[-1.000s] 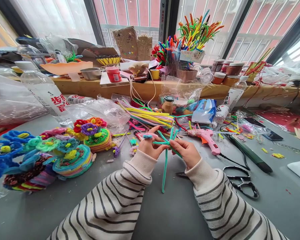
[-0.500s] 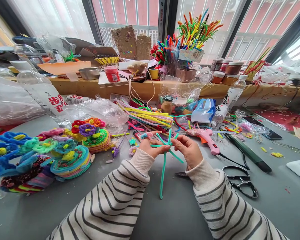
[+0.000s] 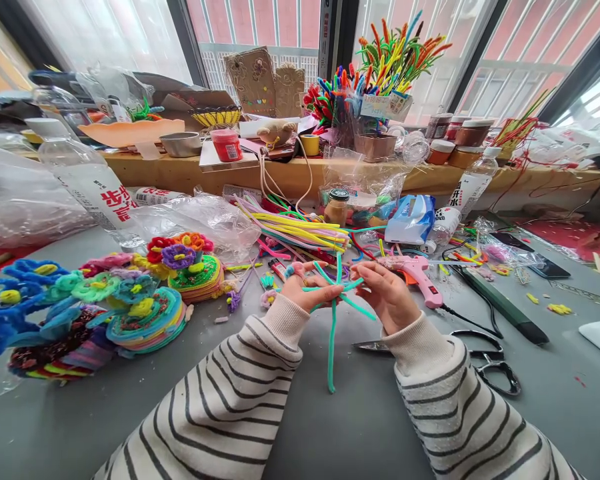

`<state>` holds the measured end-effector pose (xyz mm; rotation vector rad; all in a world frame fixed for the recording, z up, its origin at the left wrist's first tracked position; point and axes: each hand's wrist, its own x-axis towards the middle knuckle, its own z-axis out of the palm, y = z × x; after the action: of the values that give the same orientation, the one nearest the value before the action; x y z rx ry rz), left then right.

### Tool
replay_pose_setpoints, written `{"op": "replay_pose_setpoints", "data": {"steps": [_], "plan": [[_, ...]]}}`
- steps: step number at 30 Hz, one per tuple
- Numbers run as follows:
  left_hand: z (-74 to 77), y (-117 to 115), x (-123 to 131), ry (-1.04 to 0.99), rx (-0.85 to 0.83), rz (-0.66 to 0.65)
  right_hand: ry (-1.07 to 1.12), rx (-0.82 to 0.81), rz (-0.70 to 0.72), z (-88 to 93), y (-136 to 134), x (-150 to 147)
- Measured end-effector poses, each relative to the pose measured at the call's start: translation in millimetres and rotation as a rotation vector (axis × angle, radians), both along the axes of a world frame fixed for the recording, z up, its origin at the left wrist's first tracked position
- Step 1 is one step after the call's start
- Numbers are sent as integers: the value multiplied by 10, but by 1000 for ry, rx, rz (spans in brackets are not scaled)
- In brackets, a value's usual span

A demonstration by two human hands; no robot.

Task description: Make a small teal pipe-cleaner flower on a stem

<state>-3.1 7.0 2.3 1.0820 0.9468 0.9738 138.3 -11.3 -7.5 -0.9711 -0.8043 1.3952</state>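
The left hand (image 3: 305, 291) has its fingers clamped on several teal stems (image 3: 332, 347) where they cross, holding them above the tabletop (image 3: 350, 430) in a star shape, 1 long arm hanging down. The right hand (image 3: 393, 297) is raised just beside them, fingers curled near 1 stem's tip; whether they touch it or close together, I cannot tell. Scissors (image 3: 373, 346) lie partly hidden by the right wrist, blade pointing left. Beyond that hand is a pink glue gun (image 3: 423, 280). Past both hands lies a bundle (image 3: 305, 233) of mostly yellow and pink stems, a jar (image 3: 337, 208) just behind it. Fuzzy flowers (image 3: 179, 257) crowd the left side.
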Motion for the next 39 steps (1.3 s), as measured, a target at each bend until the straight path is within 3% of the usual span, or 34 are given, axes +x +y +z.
{"op": "replay_pose_setpoints", "data": {"steps": [8, 15, 26, 29, 34, 39], "plan": [[-43, -35, 52, -11, -119, -187, -355, 164, 45, -11, 2, 19], [-4, -67, 51, -46, -259, -107, -226, 98, -1, -59, 19, 9], [12, -85, 76, -122, -166, -28, 191, -159, -24, -100, 47, -138], [10, -59, 66, -106, -162, 22, 153, -113, -14, -104, 58, -126], [-1, -17, 38, -103, -155, 98, -55, -20, -129, -95, 39, -91], [-46, 4, 4, -112, -84, 160, -85, 78, -141, -107, -2, -118]]}}
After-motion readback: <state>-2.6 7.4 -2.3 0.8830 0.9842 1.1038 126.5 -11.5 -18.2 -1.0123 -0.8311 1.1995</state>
